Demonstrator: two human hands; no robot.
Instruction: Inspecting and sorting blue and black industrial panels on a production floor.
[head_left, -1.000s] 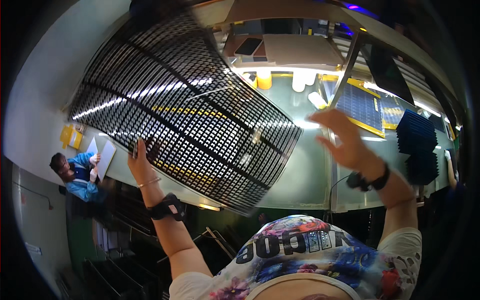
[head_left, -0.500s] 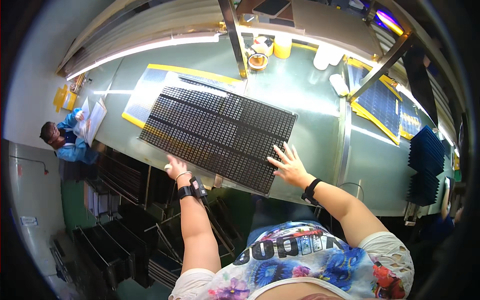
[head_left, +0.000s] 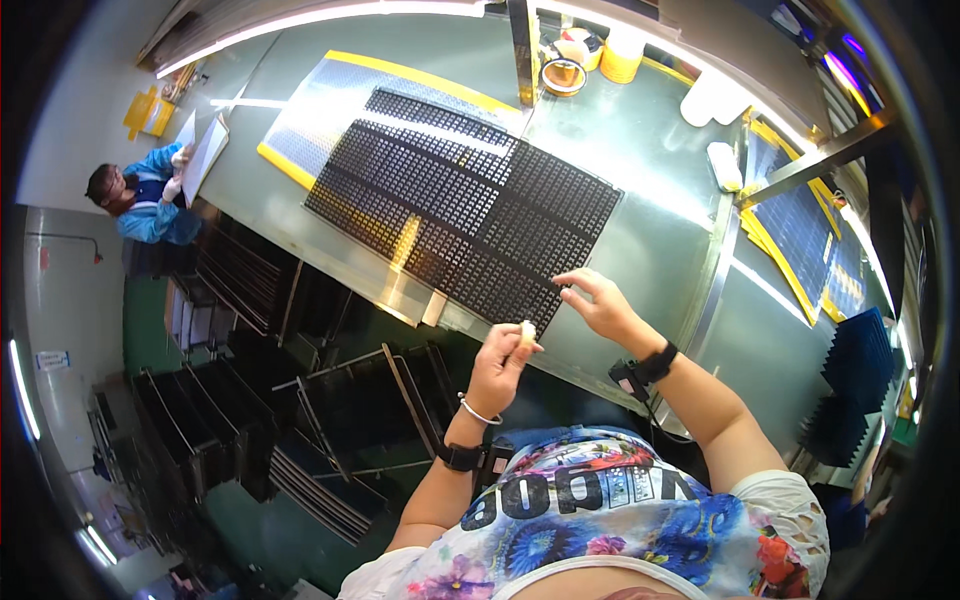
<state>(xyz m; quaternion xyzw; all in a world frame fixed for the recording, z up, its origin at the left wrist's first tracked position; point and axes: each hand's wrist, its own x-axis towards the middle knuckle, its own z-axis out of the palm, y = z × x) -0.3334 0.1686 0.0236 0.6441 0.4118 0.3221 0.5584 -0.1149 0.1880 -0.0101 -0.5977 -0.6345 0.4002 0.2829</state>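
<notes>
Head view, looking down over a grey-green workbench (head_left: pixel 650 170). Black perforated grid tray (head_left: pixel 460 205) lying flat on the bench, its far left part resting over a yellow-edged mat (head_left: pixel 330 90), its near corner at the front edge of the bench just ahead of both hands. Left hand (head_left: pixel 503 362) raised at that near corner, fingers curled together, thumb and forefinger pinching a small pale piece (head_left: pixel 526 329) right beside the tray's edge; whether piece and tray touch, impossible to tell. Black wristband and thin bangle on that forearm. Right hand (head_left: pixel 600 305) hovering at the tray's near right edge, fingers loosely extended and slightly parted, holding nothing, fingertips (head_left: pixel 568 290) at or just above the tray surface. Black strap on the right wrist. Further back on the bench: roll of tape (head_left: pixel 564 75), yellow container (head_left: pixel 622 52). At far left, another person in blue (head_left: pixel 140 195) holding white sheets. Dark racks (head_left: pixel 250 420) below the bench edge.
</notes>
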